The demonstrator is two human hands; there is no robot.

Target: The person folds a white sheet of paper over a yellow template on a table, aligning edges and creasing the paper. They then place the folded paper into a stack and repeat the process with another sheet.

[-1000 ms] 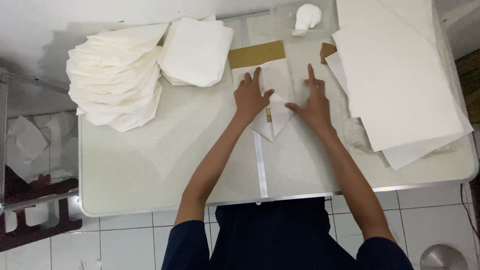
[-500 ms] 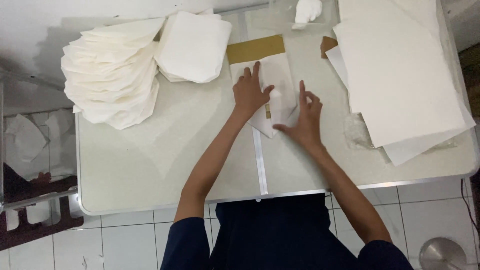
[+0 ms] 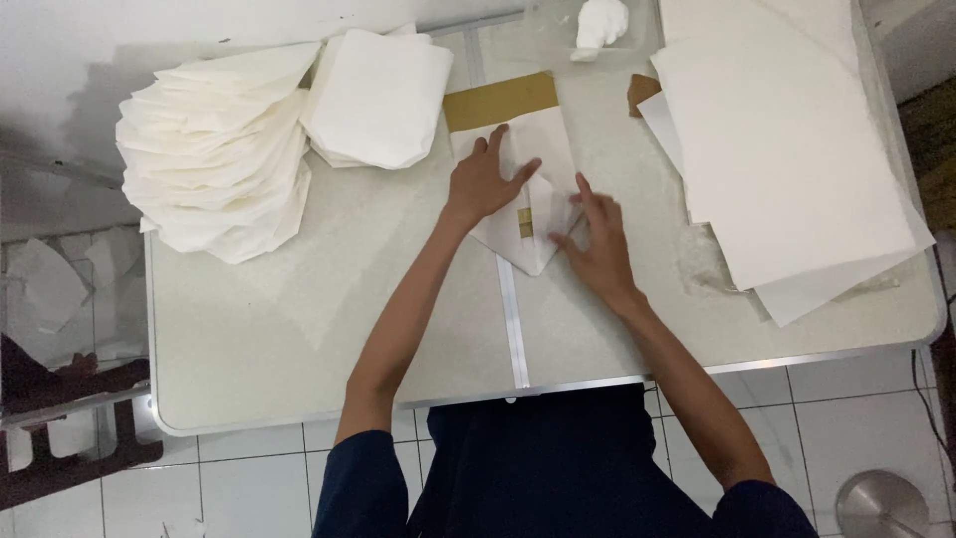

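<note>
Item: white folded paper sheet (image 3: 533,214) on pale worktop (image 3: 299,329); your left hand (image 3: 485,179) presses flat, fingers spread; your right hand (image 3: 597,244) fingers open, creasing its edge.

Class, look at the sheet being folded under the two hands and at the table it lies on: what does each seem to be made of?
Folded sheet: thin matte white paper, apparently, since it holds sharp creases under the left hand and right hand. Table: pale smooth top, likely plastic or laminate, with a shiny metal-looking rim and centre strip.
</note>
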